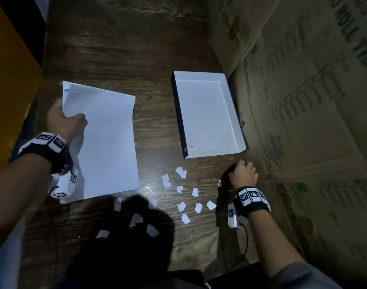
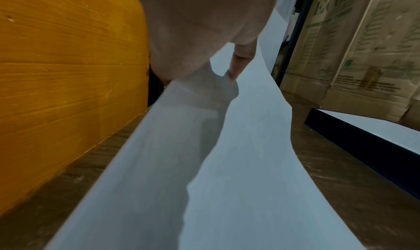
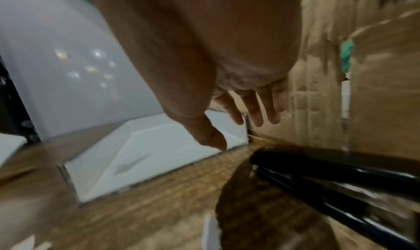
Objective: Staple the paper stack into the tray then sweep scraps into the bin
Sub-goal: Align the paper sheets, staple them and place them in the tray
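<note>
My left hand (image 1: 74,119) pinches the left edge of the white paper stack (image 1: 107,142), thumb on top, and that side is lifted and curled (image 2: 238,164). A small staple mark shows near the stack's far left corner. The empty white tray (image 1: 205,113) with dark outer walls (image 2: 363,142) lies to the right. My right hand (image 1: 244,173) hovers open, fingers spread (image 3: 256,113), just above the black stapler (image 3: 341,171), which lies on the table near the tray's front right corner. Several torn white scraps (image 1: 195,192) lie scattered in front of the tray.
Printed cardboard boxes (image 1: 303,101) wall off the right side, close to the tray. An orange wooden panel (image 1: 9,80) stands along the left. The dark wood table (image 1: 136,59) stretches beyond the paper. No bin is in view. A shadow covers some near scraps.
</note>
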A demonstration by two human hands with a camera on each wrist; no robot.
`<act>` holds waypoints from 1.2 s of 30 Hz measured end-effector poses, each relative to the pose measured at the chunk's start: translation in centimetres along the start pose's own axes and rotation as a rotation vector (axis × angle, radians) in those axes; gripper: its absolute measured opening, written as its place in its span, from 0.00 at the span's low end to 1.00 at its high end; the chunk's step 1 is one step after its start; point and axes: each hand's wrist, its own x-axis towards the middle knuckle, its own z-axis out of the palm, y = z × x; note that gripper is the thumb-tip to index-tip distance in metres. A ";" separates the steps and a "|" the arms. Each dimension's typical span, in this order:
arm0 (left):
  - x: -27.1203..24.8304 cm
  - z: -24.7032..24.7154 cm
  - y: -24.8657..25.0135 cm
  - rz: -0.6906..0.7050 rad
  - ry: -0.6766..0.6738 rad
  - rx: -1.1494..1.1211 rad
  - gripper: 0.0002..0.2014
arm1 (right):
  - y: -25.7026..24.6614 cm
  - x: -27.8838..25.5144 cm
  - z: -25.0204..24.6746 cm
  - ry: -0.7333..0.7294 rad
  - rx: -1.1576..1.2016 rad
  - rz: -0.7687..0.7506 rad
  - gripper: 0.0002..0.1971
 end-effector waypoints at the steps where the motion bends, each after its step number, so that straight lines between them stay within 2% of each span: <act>1: 0.1 0.0 -0.1 0.001 -0.004 0.018 0.25 | 0.5 0.4 0.6 -0.041 -0.031 0.011 0.24; 5: -0.2 -0.3 0.0 -0.007 0.024 0.066 0.26 | 1.6 1.6 2.3 -0.131 -0.052 0.078 0.25; 11: 0.0 -0.9 0.3 0.001 -0.039 0.059 0.28 | 3.2 3.0 3.7 -0.116 -0.037 0.098 0.21; 15: 0.6 -1.6 0.9 0.100 -0.051 0.086 0.28 | 2.3 3.6 2.6 -0.147 0.166 0.082 0.24; 17: 0.6 -1.9 1.0 0.115 -0.089 0.050 0.27 | -0.1 3.0 1.1 -0.159 0.395 0.015 0.23; 21: 0.7 -2.6 0.9 0.183 -0.148 0.070 0.27 | -8.3 -0.7 -3.9 -0.255 1.027 -0.219 0.22; 26: 0.4 -3.4 0.3 0.232 -0.212 0.033 0.27 | -20.0 -5.9 -9.8 -0.420 1.639 -0.519 0.11; 30: 0.6 -4.1 -0.2 0.284 -0.249 0.079 0.30 | -28.0 -8.8 -13.2 -0.399 1.770 -0.701 0.10; 34: 0.4 -4.3 -0.5 0.325 -0.232 0.094 0.30 | -33.0 -10.6 -14.5 -0.272 1.798 -0.702 0.15; 36: 0.5 -4.3 -0.9 0.349 -0.221 0.090 0.29 | -34.6 -11.1 -14.6 -0.269 1.872 -0.675 0.16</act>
